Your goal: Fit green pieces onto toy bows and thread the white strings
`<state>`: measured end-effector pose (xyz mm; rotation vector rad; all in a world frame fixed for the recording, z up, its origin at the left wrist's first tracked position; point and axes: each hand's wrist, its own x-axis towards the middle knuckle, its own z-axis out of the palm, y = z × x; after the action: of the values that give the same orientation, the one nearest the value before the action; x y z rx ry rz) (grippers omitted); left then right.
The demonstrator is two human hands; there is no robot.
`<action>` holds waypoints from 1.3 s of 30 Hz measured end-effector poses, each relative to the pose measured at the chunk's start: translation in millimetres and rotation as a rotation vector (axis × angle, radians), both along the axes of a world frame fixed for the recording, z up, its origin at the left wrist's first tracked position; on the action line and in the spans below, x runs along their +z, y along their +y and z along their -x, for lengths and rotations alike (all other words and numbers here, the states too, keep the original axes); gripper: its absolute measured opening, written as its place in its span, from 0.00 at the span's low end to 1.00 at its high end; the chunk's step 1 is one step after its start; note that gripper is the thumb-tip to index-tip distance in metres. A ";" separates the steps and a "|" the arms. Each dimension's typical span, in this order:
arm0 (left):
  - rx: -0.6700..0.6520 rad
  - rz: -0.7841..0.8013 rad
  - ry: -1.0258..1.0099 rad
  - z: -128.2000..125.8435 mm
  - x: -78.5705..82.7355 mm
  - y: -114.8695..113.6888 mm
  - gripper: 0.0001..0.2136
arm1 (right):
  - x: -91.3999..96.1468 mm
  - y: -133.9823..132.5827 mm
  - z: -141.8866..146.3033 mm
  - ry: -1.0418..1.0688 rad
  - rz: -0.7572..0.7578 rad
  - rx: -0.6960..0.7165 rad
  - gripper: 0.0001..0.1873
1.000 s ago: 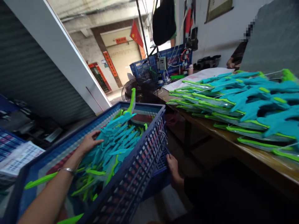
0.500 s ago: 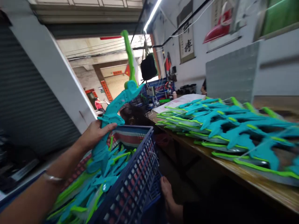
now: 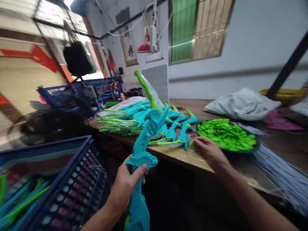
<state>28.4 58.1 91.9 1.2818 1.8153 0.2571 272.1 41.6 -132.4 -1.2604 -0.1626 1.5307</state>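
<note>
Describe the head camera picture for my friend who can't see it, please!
A person's left hand holds a long turquoise and green piece, while the right hand pinches a small green bit beside a bowl of green parts. Similar pieces lie piled on a table, and a blue basket holding more stands at left.

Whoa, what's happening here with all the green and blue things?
A person's left hand grips a long teal and green piece in front of the table. Their right hand pinches a small green bit beside a bowl of green parts. Similar long pieces lie piled on the table, and more sit in the blue basket.
</note>
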 end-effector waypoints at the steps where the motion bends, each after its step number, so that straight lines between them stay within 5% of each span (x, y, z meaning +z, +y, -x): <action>1: 0.013 -0.001 0.017 6.4 -8.6 -10.7 0.24 | 11.7 -6.9 19.2 0.105 0.004 0.030 0.39; 5: 0.153 0.011 -0.035 19.7 -22.9 -45.4 0.23 | 67.6 -34.6 100.0 0.514 -0.052 0.079 0.35; 8: 0.285 -0.051 -0.131 25.2 -23.7 -61.2 0.23 | 98.7 -55.8 127.7 0.660 -0.148 0.055 0.26; 16: 0.203 -0.084 -0.125 54.3 -17.9 -80.9 0.17 | 141.6 -69.0 147.4 0.283 -0.324 -0.002 0.03; 21: 0.129 -0.103 -0.043 64.8 -15.5 -86.9 0.21 | 146.2 -73.3 169.9 0.166 -0.357 0.026 0.05; 28: 0.167 -0.101 -0.069 76.5 -17.6 -87.2 0.22 | 139.6 -76.4 187.2 -0.329 -0.523 0.019 0.12; 34: 0.207 -0.068 -0.187 74.9 -16.4 -83.5 0.20 | 138.1 -71.8 188.1 -0.418 -0.552 0.004 0.11; 39: 0.203 -0.076 -0.098 68.9 -15.0 -77.2 0.21 | 138.1 -68.3 184.9 -0.543 -0.606 0.046 0.12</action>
<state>-40.5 -19.1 76.9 1.1158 1.8674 0.4963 87.2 -26.7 5.7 -1.1386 -0.9381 1.0193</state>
